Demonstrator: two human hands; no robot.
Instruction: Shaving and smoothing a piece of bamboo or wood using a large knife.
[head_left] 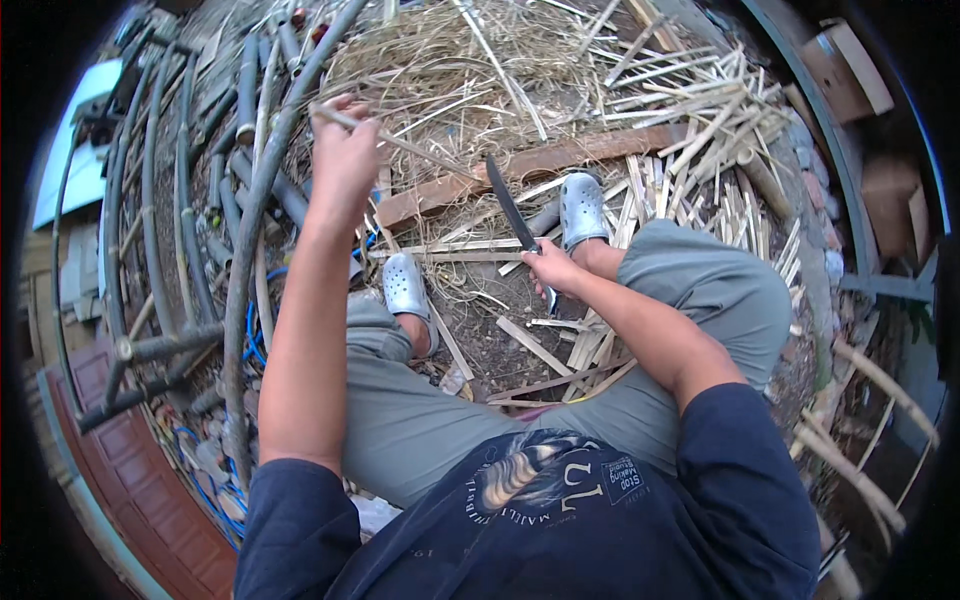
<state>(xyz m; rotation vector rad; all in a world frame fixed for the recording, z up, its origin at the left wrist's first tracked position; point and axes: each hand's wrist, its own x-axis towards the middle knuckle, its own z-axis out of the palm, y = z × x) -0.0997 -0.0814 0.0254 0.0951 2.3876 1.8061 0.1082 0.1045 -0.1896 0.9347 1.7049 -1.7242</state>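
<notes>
The left hand (347, 145) is clasped around a thin pale strip (425, 154) that slants rightward toward the brown board (610, 148), while the right hand (553, 270) grips the handle of a curved knife (510, 208), its dark blade angled up and left between the 2 grey clogs (583, 208), tip near the strip's far end.

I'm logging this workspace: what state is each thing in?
Left hand: closed on the thin strip
Right hand: closed on the knife
Knife: blade bare, pointing away from the person
Thin strip: held, apart from the blade
Brown plank: lying down
Clogs: worn
</notes>
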